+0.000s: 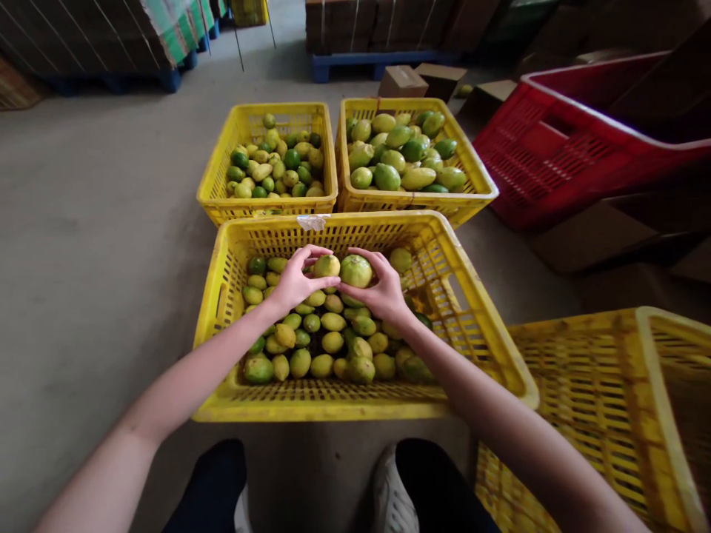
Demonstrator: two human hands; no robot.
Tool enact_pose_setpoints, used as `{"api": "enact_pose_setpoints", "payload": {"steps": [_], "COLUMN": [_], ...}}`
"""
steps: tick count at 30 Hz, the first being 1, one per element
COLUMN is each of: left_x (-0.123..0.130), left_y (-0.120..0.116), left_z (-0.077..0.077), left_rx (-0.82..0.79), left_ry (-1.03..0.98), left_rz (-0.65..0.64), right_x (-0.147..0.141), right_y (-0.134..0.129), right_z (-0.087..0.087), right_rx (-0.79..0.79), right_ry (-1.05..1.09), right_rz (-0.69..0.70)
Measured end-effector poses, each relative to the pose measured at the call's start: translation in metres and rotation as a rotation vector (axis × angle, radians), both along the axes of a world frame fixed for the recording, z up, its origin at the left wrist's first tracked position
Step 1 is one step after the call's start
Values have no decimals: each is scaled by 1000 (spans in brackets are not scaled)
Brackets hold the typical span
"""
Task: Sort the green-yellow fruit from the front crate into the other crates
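Observation:
Above the near yellow crate, my left hand is closed around a small yellow-green lemon. Right beside it, my right hand grips a larger, greener lemon between thumb and fingers. The two fruits are held side by side at the same height. Below them, many yellow and green lemons lie in a layer on the crate's floor; my hands and forearms cover some of them.
Behind stand two yellow crates, the left one with smaller lemons and the right one with larger ones. A red crate and cardboard boxes are at the right and back. Another yellow crate sits at the near right.

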State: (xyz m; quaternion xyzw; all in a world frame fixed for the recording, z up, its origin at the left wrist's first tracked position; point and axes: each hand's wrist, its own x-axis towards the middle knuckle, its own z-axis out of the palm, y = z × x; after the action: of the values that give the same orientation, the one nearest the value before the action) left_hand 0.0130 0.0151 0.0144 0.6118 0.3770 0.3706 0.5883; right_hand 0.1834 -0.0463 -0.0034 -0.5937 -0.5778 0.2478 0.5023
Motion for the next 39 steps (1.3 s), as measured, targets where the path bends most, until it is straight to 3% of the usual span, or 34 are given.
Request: {"api": "enact_pose_setpoints", "payload": {"steps": [3, 8, 12, 15, 21, 26, 33, 39], "left_x": [-1, -2, -3, -4, -3, 2, 6, 8], "left_y": [0, 3, 3, 4, 7, 4, -3, -10], "left_z": [2, 4, 9, 14, 9, -1, -3, -5], "left_rx": [-87, -362, -569, -637, -713, -739, -636, -615], "left_ry": [-45, -253, -337, -369, -443, -387, -338, -250], "left_rz": [-1, -22, -16, -17, 47, 170, 27, 21], "right_x": [1, 7, 13, 17, 18, 15, 12, 4], "right_y": [1, 6, 8, 9, 10, 11, 11, 8], "right_z": [1, 3, 6, 8, 9, 5, 2, 0], "right_rx": [-63, -154, -232, -286, -361, -401, -455, -479], "right_ry": [288, 644, 832, 922, 1040, 1056, 1047, 956], "right_rz": [-3, -37, 81, 152, 110, 81, 71, 128]}}
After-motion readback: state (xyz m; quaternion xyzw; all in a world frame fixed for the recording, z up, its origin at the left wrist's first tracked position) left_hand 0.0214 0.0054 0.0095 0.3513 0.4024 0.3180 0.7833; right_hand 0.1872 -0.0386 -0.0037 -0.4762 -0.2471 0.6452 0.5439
